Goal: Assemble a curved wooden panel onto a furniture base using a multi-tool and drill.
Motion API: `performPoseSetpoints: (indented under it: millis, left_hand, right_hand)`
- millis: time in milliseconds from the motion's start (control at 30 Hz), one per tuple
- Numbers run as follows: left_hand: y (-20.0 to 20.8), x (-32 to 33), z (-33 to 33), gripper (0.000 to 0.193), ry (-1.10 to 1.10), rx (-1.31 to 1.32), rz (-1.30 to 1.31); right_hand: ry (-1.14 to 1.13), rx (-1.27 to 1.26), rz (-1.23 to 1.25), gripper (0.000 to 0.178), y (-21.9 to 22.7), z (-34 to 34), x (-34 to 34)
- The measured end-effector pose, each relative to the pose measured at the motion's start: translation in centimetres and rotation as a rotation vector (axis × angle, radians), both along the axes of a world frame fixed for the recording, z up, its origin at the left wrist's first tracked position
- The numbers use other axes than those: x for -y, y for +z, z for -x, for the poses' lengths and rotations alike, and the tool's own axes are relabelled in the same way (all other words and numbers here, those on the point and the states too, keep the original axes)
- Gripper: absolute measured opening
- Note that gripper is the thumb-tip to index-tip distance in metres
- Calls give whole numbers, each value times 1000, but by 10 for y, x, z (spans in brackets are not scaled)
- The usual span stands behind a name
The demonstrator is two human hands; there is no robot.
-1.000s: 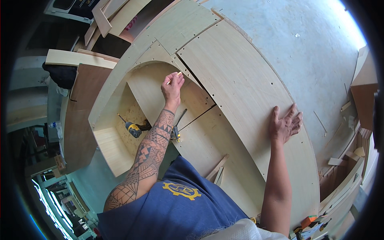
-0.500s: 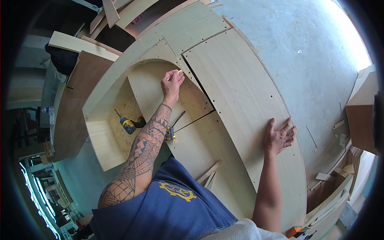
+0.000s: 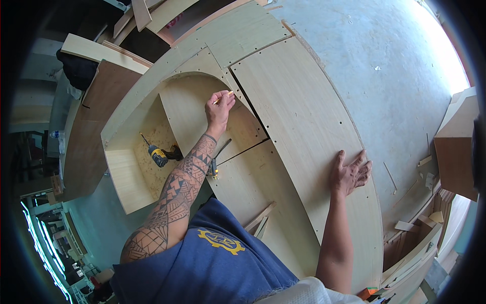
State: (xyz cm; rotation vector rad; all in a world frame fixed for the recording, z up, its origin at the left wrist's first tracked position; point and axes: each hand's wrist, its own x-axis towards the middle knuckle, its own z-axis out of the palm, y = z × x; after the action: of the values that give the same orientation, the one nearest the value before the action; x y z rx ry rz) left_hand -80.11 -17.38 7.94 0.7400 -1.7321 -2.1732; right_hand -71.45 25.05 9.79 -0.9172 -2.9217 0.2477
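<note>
Between the thumb and fingers of my left hand (image 3: pixel 219 107) is a thin yellow pencil (image 3: pixel 230 93), pointing up and right. That hand hovers by the curved rim of the pale wooden hull-like frame, close to a dark gap along a long plywood panel (image 3: pixel 298 96). Palm down, my right hand (image 3: pixel 349 175) lies on the same panel near its outer edge, fingers spread. Below my left wrist, a yellow-and-black cordless drill (image 3: pixel 158 156) with a long bit lies in the box-like compartment (image 3: pixel 124 175). A second yellow-and-black tool (image 3: pixel 213 169) is partly hidden by my left forearm.
Loose wood strips (image 3: pixel 260 220) lie in the lower opening near my body. Brown and pale boards (image 3: pixel 109 93) lean at the left. On the right, a wooden box (image 3: pixel 455 162) stands on the grey floor (image 3: pixel 369 55), with scrap pieces around. Dark screw holes dot the panels.
My left hand has turned slightly, and the pencil shows more clearly, shifted a little right. My right hand keeps its place on the panel. The whole view has shifted slightly.
</note>
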Motion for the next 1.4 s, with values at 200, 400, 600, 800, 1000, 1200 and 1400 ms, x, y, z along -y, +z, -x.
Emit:
performPoseSetpoints:
  millis: [200, 400, 600, 800, 1000, 1200, 1400]
  left_hand:
    - [2, -12, -15, 23, -79, 66, 25]
    - [1, -7, -12, 21, -29, 17, 5]
    - [1, -13, -11, 21, -6, 35, 51]
    - [-1, -11, -8, 20, 9, 27, 104]
    - [-4, -19, -14, 18, -103, 58, 256]
    - [-5, -12, -7, 18, -13, 13, 220]
    - [-3, -14, -6, 18, 6, 17, 223]
  right_hand:
    - [-3, 7, 17, 86, 2, -1, 1]
    - [-5, 3, 26, 87, 4, 0, 2]
    - [-24, 18, 43, 87, 5, 1, 2]
    - [-13, 19, 35, 87, 4, 0, 1]
    - [-15, 31, 30, 88, 5, 0, 1]
    - [-9, 23, 26, 88, 5, 1, 1]
    - [-15, 27, 26, 88, 2, 0, 0]
